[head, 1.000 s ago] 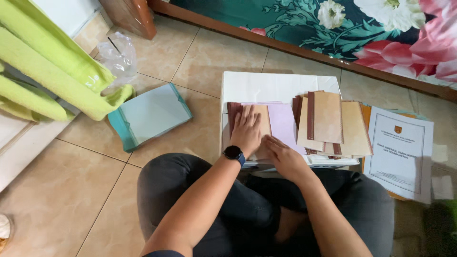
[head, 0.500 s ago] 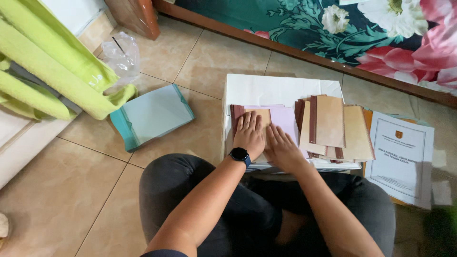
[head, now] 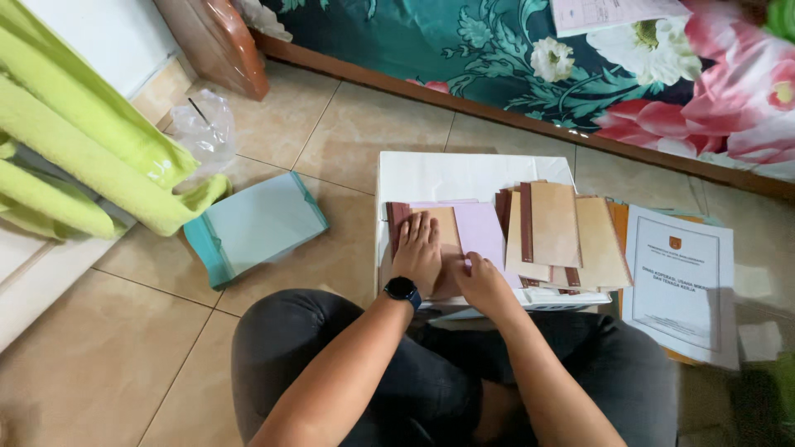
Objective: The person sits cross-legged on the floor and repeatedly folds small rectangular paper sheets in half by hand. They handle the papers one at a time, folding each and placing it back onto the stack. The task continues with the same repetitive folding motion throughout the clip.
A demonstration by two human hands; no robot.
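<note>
Left hand (head: 418,248) still flat on brown booklet (head: 443,228), grip spread, right hand (head: 484,285) shifted onto lilac sheet (head: 480,232), pinching its edge.

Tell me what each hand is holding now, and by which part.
Neither has a grip. The left hand presses flat on the tan booklet; the right hand rests at the lilac sheet's bottom edge.

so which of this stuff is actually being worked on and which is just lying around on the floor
In hand:
- left hand flat on the brown booklet
- right hand at the pale purple sheet
- stack of tan booklets beside them
- white board underneath

Lying about:
- teal tray
- crumpled clear plastic bag
- printed white document
- green foam rolls
</note>
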